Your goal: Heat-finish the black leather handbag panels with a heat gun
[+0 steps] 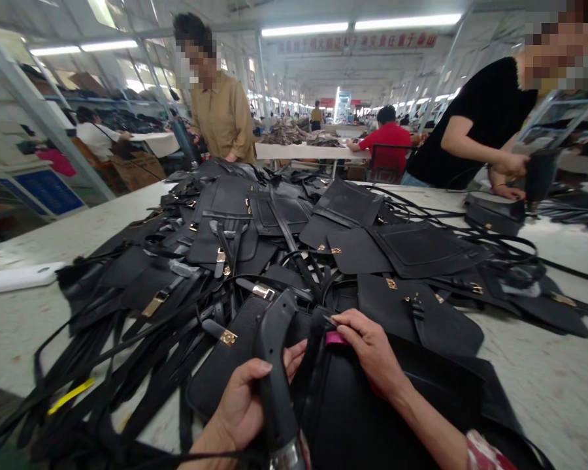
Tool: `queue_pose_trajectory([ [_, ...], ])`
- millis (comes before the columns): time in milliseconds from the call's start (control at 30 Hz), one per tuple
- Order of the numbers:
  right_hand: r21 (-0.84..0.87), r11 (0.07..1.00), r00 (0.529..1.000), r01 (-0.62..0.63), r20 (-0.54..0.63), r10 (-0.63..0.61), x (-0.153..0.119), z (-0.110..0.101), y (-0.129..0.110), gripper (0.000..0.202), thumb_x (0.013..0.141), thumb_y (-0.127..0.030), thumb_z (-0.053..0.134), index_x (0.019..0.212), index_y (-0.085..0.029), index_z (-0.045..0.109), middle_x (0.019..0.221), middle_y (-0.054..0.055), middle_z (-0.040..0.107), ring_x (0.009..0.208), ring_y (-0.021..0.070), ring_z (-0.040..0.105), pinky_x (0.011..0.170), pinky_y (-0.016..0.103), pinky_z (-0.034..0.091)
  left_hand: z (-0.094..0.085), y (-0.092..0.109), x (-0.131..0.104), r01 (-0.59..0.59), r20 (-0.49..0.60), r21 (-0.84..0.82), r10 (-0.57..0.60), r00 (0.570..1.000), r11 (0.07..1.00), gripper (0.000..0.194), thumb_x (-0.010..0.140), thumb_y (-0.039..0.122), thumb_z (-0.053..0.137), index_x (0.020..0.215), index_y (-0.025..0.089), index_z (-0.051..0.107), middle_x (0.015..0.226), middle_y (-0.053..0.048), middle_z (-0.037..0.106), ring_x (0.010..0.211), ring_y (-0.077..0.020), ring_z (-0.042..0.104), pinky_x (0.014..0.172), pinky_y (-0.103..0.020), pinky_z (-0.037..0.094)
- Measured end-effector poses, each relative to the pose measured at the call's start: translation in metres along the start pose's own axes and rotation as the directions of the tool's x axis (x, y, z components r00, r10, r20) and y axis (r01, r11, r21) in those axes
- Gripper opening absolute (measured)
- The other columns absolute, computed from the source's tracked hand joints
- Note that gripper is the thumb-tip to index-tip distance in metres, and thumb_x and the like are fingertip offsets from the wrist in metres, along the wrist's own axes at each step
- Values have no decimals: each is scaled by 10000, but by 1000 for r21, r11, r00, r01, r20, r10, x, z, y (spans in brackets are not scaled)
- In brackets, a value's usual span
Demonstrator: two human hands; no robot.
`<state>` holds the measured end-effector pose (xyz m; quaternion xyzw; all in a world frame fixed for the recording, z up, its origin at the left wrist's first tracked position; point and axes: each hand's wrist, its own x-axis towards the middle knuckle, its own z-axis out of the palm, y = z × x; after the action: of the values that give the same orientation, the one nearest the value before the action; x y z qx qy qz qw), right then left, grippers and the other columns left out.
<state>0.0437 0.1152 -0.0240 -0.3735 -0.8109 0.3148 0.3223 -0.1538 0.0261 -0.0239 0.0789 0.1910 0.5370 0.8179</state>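
My left hand (247,395) is closed around a black heat gun (277,385), its handle curving up and its metal nozzle pointing down at the bottom of the view. Between the thumb and fingers of my right hand (367,346) is the top edge of a black leather bag (353,411). A pink strip (335,337) shows just under those fingertips. The bag leans toward me, its lower part cut off by the frame. Another black flap with a gold clasp (228,337) lies beyond my left hand.
A heap of black bags (343,209) with straps and gold buckles covers much of the white table (122,209). A white object (22,277) lies at the left, a yellow strip (71,396) nearer me. Co-workers stand across the table, one in tan (220,117), one in black (475,124) handling a bag.
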Motion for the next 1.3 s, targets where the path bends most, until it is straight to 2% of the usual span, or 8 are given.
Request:
queue_pose_trajectory([
  [233,-157,988,987,-3,159,28,-4,5,-9,192,847,-222,454,974,-252,595,905,18,549,800,146,546,715,240,425,-2,0,0,-8,-42,0,8,999,1000,385,608,142,463,916,-11,636,1226,-184,493,1244,-278,278,1073,-365,127],
  [400,-208,976,985,65,170,-30,-2,10,-8,194,850,-219,449,966,-241,602,877,29,567,799,158,546,694,247,416,-2,-1,0,-12,-69,-7,12,998,1000,376,605,144,468,903,-5,641,1218,-177,503,1240,-272,289,1072,-357,142],
  [533,-178,983,993,44,112,-24,-2,10,-6,176,848,-187,441,878,-215,612,831,21,574,754,139,552,673,229,417,-1,-1,-1,-19,-84,-2,19,996,1000,354,608,146,470,877,0,646,1211,-179,509,1239,-275,292,1068,-364,162],
  [667,-156,987,999,-46,-27,43,0,5,-2,187,866,-175,395,879,-193,581,843,27,564,786,135,550,704,226,425,2,1,0,-8,-70,3,8,998,1000,348,625,154,458,872,-5,643,1210,-188,509,1241,-279,288,1066,-364,170],
  [833,-197,974,993,-109,-60,99,7,0,-2,163,830,-182,451,916,-220,584,866,25,559,802,161,551,730,258,424,12,5,11,14,53,5,-14,998,1000,660,582,185,458,1200,-45,424,1264,-181,457,1265,-266,235,1072,-353,134],
  [900,-221,968,993,-117,-49,108,12,1,-2,171,823,-190,459,923,-233,591,870,25,562,806,168,555,737,264,421,13,5,18,-2,97,-3,2,995,1000,689,582,201,451,1226,-37,391,1291,-170,427,1277,-263,203,1073,-356,116],
  [1067,-261,953,988,-153,-58,143,21,8,2,167,817,-195,465,906,-236,601,855,21,566,799,161,563,724,252,406,8,4,27,-40,148,-25,43,988,999,576,581,226,448,1103,-4,531,1323,-157,390,1292,-266,152,1073,-353,90],
  [1300,-235,953,979,-191,-119,167,24,9,5,172,813,-171,455,774,-214,617,775,19,571,759,163,560,702,262,393,6,3,22,-84,117,-47,89,989,995,369,630,206,429,881,34,638,1343,-133,365,1294,-276,136,1073,-373,102],
])
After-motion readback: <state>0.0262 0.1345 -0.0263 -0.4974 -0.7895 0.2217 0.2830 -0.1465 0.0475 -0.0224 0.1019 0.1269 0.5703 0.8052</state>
